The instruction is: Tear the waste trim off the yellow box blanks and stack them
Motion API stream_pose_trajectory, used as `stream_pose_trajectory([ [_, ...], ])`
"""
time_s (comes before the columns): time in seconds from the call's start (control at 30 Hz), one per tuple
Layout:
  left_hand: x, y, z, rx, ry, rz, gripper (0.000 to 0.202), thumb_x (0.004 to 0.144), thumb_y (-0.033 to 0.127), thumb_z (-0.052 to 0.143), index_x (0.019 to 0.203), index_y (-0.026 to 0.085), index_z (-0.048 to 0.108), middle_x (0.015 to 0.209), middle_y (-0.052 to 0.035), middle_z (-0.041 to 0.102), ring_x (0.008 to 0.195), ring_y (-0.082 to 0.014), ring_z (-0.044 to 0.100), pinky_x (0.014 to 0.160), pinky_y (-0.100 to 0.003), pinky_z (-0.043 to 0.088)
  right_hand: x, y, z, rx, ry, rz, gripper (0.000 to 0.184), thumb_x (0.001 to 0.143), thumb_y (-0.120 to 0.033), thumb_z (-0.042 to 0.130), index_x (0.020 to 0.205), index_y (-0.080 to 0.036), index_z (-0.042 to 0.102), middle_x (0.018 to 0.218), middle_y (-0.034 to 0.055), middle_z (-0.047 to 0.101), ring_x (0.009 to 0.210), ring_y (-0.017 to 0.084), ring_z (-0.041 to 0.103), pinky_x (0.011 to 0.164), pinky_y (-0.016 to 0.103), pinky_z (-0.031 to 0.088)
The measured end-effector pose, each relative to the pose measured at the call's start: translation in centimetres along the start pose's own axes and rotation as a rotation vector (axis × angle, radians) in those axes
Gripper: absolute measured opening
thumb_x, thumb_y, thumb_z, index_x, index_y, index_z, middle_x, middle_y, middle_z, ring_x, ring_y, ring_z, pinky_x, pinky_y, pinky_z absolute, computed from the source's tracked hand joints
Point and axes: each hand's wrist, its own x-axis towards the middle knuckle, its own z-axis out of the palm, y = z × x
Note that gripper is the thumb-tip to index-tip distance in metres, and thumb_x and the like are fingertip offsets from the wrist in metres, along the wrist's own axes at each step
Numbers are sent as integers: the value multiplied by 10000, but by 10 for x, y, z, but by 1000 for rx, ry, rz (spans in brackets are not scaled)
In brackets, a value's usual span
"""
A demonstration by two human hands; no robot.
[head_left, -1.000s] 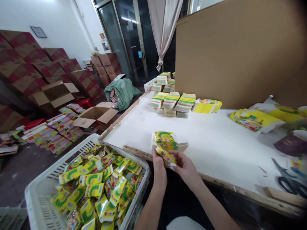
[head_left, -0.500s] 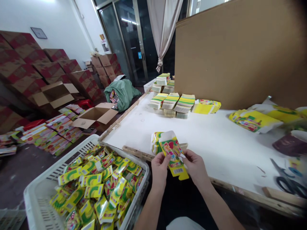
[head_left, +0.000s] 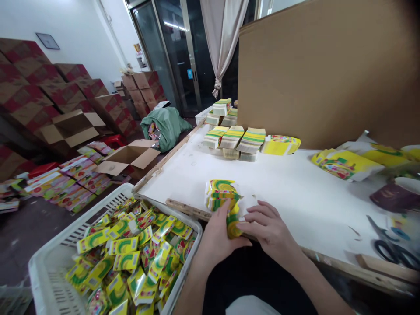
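Note:
A small yellow and green carton (head_left: 233, 223) is held low over the table's front edge. My left hand (head_left: 215, 238) wraps round its left side, closed on it. From the other side, my right hand (head_left: 271, 229) presses its nearest fingertips on the same carton, the other fingers loosely fanned. Just behind it on the table lie several similar cartons (head_left: 221, 188), partly covered by the one in my hands. A white plastic basket (head_left: 44, 262) full of small yellow-green cartons (head_left: 124, 261) stands to the left of my left arm.
Stacks of flat cartons (head_left: 251, 139) stand on the white table (head_left: 177, 175). Scissors (head_left: 387, 245), a dark cup (head_left: 389, 197) and a wooden strip (head_left: 387, 267) lie at the right. A large cardboard panel (head_left: 315, 78) rises behind. Open boxes (head_left: 131, 159) stand on the floor at left.
The carton was flatter and upright, its printed face and lower flap showing; now it is turned and folded into shape. My left hand has wrapped round it, and my right fingers have spread.

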Motion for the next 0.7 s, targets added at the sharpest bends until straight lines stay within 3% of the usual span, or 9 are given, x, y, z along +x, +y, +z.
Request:
stream_pose_trajectory([
  [0.07, 0, -6, 9, -12, -44, -30, 607, 586, 203, 688, 1150, 225, 466, 1085, -80, 558, 995, -255, 515, 863, -381, 395, -1, -3, 6, 65, 211, 106, 458, 733, -176, 543, 1160, -335, 504, 1176, 16, 530, 1145, 252, 408, 1017, 482, 220],
  [0.13, 0, -10, 18, -34, -26, -30, 520, 627, 173, 632, 1120, 224, 473, 1028, -71, 578, 938, -239, 538, 826, -362, 413, -3, -4, 14, 236, 384, 300, 622, 736, -254, 547, 1309, -263, 308, 1347, 54, 350, 1229, 272, 311, 1016, 469, 250],
  [0.17, -1, -12, 21, -43, -20, -23, 538, 623, 163, 627, 1130, 227, 461, 1037, -72, 574, 945, -242, 535, 831, -364, 409, -4, -3, 17, 355, 398, 397, 649, 747, -289, 537, 1331, -242, 257, 1369, 64, 317, 1232, 268, 315, 1003, 447, 290],
  [0.3, -2, -14, 31, -38, -51, 47, 682, 605, 157, 628, 1227, 235, 359, 1190, -90, 492, 1057, -269, 482, 899, -390, 367, -3, -5, 31, 801, 161, 697, 464, 783, -387, 485, 1213, -215, 448, 1271, 70, 469, 1134, 234, 459, 933, 379, 397],
  [0.37, -1, -14, 32, 32, -60, 110, 686, 622, 156, 609, 1243, 234, 329, 1225, -95, 457, 1084, -268, 464, 908, -388, 363, -1, -7, 34, 940, 112, 775, 429, 771, -434, 492, 1131, -203, 525, 1177, 78, 553, 1078, 237, 509, 894, 384, 429],
  [0.53, 5, -12, 21, 252, -159, 175, 581, 577, 119, 601, 1118, 243, 428, 1070, -73, 521, 948, -265, 529, 798, -368, 424, 0, -10, 36, 1045, 114, 722, 399, 796, -460, 455, 1108, -229, 550, 995, 64, 647, 1011, 227, 555, 856, 384, 453],
  [0.6, 6, -15, 17, 276, -215, 147, 579, 584, 133, 590, 1125, 235, 410, 973, -66, 551, 870, -258, 552, 726, -352, 445, -4, -13, 37, 973, 107, 641, 424, 823, -426, 424, 1197, -233, 477, 1086, 70, 609, 1084, 222, 505, 917, 404, 405],
  [0.7, 5, -23, 17, 254, -231, 160, 570, 595, 148, 576, 1133, 211, 401, 928, -74, 547, 842, -247, 550, 700, -334, 450, -12, -15, 39, 716, 24, 428, 503, 812, -319, 468, 1296, -260, 344, 1307, 61, 432, 1214, 220, 365, 1016, 431, 278],
])
